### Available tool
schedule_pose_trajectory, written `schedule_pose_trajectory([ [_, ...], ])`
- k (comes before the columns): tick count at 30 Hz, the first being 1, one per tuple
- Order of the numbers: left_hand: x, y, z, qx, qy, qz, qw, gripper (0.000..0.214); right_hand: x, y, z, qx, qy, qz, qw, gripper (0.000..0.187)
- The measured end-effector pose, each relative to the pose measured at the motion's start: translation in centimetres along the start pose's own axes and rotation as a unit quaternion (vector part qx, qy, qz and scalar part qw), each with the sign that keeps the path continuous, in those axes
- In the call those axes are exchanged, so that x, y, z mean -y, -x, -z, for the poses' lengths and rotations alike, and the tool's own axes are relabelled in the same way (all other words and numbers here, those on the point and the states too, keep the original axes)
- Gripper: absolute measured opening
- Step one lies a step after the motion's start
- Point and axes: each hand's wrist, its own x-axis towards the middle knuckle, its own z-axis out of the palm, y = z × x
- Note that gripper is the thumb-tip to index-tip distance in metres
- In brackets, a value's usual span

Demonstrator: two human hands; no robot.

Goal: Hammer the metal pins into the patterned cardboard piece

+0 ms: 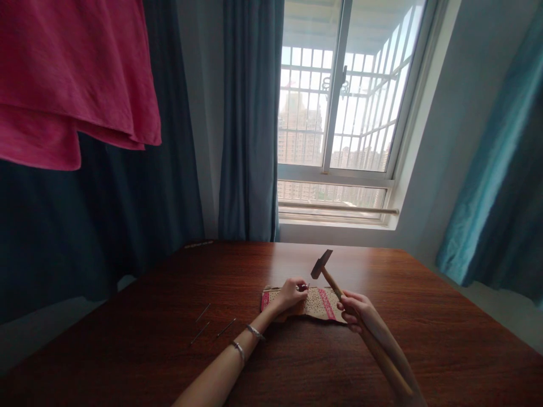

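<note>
My right hand [354,312] is closed round the wooden handle of a hammer [327,273], whose dark head is raised a little above the table. My left hand [291,293] pinches a small nail upright over a flat piece of patterned cardboard [317,303] with pink stripes, lying on the brown wooden table [169,339]. The hammer head hangs just right of and above my left fingertips. Two bracelets sit on my left wrist.
Three loose nails [212,325] lie on the table to the left of my left arm. A window with blue curtains stands behind the table. A pink cloth [72,79] hangs at the upper left.
</note>
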Motion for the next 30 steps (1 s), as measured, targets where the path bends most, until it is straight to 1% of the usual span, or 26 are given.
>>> schedule_pose_trajectory([
  [4,0.2,0.0,-0.1,-0.002,-0.004,-0.006,1.0,0.021,-0.3,0.0,0.0,0.001,-0.012,-0.006,1.0,0.033],
  [8,0.3,-0.1,-0.1,-0.006,0.001,-0.004,1.0,0.021,-0.2,0.6,-0.6,0.002,-0.027,-0.008,1.0,0.034],
  [14,0.1,-0.1,0.0,0.0,0.006,0.006,1.0,0.022,0.5,2.0,-1.7,-0.002,-0.013,-0.004,1.0,0.032],
  [21,0.2,-0.1,0.0,0.002,0.001,0.009,1.0,0.022,0.9,2.8,-2.5,-0.002,0.0,-0.002,1.0,0.029],
  [25,0.1,0.0,0.1,0.006,-0.002,0.001,1.0,0.023,0.9,3.0,-3.0,-0.009,0.021,-0.006,1.0,0.029],
  [30,-0.3,0.1,0.3,0.004,0.002,0.001,1.0,0.024,0.8,2.8,-3.7,-0.03,0.071,0.012,0.997,0.024],
])
